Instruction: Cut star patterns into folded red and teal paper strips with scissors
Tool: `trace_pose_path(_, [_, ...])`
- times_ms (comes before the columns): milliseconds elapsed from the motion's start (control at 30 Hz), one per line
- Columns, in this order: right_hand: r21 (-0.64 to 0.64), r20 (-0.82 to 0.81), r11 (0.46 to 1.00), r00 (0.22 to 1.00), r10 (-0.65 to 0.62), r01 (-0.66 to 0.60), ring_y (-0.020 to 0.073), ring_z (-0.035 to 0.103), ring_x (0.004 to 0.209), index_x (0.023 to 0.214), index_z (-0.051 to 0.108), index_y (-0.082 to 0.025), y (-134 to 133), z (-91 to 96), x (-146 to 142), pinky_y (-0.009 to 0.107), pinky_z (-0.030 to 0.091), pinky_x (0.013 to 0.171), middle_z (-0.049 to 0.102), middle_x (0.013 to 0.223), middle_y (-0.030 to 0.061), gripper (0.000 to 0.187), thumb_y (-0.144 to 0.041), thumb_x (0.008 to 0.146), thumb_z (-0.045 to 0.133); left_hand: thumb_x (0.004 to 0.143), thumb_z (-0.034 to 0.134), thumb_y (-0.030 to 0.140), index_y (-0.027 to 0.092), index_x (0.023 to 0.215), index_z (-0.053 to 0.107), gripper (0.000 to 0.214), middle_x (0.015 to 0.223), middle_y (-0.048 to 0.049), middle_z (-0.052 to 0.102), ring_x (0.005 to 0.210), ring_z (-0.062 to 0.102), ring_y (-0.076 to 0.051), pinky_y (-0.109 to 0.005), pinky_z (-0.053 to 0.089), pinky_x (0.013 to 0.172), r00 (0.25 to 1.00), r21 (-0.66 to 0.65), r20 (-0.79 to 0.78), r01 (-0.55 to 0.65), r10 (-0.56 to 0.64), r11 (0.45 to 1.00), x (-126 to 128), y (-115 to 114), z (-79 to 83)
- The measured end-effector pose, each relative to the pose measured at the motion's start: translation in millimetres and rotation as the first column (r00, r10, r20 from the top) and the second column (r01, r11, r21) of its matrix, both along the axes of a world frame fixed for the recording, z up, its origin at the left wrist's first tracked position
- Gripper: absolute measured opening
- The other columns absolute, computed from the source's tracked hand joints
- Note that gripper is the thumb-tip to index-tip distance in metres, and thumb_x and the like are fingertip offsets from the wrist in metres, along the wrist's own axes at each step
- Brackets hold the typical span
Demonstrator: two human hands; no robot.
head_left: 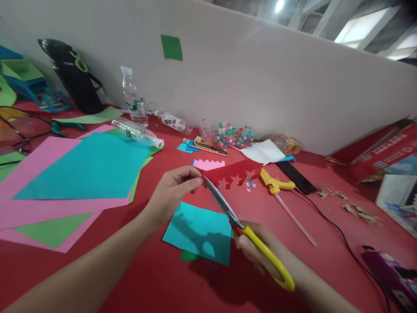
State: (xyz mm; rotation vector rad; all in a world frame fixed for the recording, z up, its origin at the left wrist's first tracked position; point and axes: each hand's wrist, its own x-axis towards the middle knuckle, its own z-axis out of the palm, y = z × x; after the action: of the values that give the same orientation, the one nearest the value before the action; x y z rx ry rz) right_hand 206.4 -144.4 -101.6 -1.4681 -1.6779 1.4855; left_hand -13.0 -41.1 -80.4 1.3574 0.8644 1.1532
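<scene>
Nearest, the right hand [249,254] is curled closed around the yellow handles of the scissors [252,239]. Their long axis runs slantwise, from the handles at near right up to the tips at far left, and the blades look almost together. The tips sit just beside the left hand's fingertips, where the near end of the red paper [247,167] begins; the left hand is closer to that end than the right.

The left hand [172,187] has thumb and fingers pinched together, seemingly on that end. The red paper stretches away to the right, its long axis roughly crosswise, beyond the blades. Star shapes show along its lower edge; whether holes or loose pieces, I cannot tell.

Below the hands, a blue sheet [198,230] lies on the red tabletop [137,269], over a green one [189,255]. Small stars [249,186] lie near the paper's right part, with the glue gun [275,182] and phone [296,177] further right. Beyond the paper are a pink strip [208,165], a cutter [208,145] and, near the wall [260,78], a heap of coloured stars [234,134].
</scene>
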Motion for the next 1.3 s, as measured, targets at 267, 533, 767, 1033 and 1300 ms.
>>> trace_pose_path(267, [-0.041, 0.035, 0.999, 0.999, -0.022, 0.024, 0.0061, 0.030, 0.039, 0.071, 0.045, -0.019, -0.2, -7.0, 3.9, 0.020, 0.023, 0.037, 0.036, 0.051, -0.0059, 0.054, -0.072, 0.079, 0.046, 0.074, 0.065, 0.018, 0.020, 0.067, 0.065, 0.008, 0.064, 0.0034, 0.059, 0.061, 0.048, -0.009, -0.020, 0.038, 0.056, 0.999, 0.006, 0.005, 0.046, -0.046, 0.999, -3.5, 2.3, -0.8])
trace_pose_path(533, [-0.031, -0.031, 0.999, 0.999, 0.017, -0.018, 0.0043, 0.028, 0.037, 0.067, 0.037, -0.020, 2.4, -3.7, 5.4, 0.019, 0.020, 0.036, 0.032, 0.048, -0.0085, 0.055, -0.073, 0.079, 0.046, 0.073, 0.066, 0.017, 0.019, 0.062, 0.065, 0.011, 0.059, 0.0036, 0.057, 0.056, 0.046, -0.009, -0.021, 0.036, 0.053, 0.998, 0.002, -0.019, 0.055, -0.055, 0.998, -6.2, 2.6, 1.3])
trace_pose_path(767, [0.014, -0.092, 1.000, 0.996, -0.017, 0.019, 0.0045, 0.027, 0.035, 0.069, 0.038, -0.021, -1.1, -12.3, -3.5, 0.018, 0.020, 0.032, 0.031, 0.047, -0.0091, 0.055, -0.074, 0.079, 0.043, 0.073, 0.068, 0.020, 0.019, 0.065, 0.066, 0.009, 0.059, 0.0039, 0.057, 0.056, 0.048, -0.008, -0.020, 0.039, 0.055, 0.994, -0.067, 0.098, 0.056, -0.049, 0.996, -1.3, -3.7, -0.4])
trace_pose_path(1033, [0.083, -0.088, 0.996, 0.996, 0.034, -0.027, 0.0067, 0.032, 0.040, 0.070, 0.042, -0.020, 1.5, -12.8, -6.2, 0.020, 0.025, 0.037, 0.034, 0.047, -0.0072, 0.055, -0.074, 0.080, 0.041, 0.078, 0.064, 0.019, 0.020, 0.070, 0.066, 0.008, 0.061, 0.0034, 0.059, 0.060, 0.053, -0.009, -0.021, 0.043, 0.059, 0.983, -0.041, 0.184, 0.032, -0.024, 0.999, 4.9, -10.7, 1.2])
trace_pose_path(1300, [0.093, -0.051, 0.995, 0.998, 0.033, -0.028, 0.0059, 0.029, 0.041, 0.066, 0.037, -0.021, 2.9, -9.9, -1.8, 0.020, 0.021, 0.038, 0.032, 0.047, -0.0076, 0.054, -0.072, 0.081, 0.042, 0.077, 0.062, 0.017, 0.019, 0.065, 0.063, 0.012, 0.059, 0.0031, 0.056, 0.059, 0.050, -0.010, -0.022, 0.042, 0.057, 0.992, -0.021, 0.125, 0.019, -0.016, 1.000, 2.6, -8.3, 1.0])
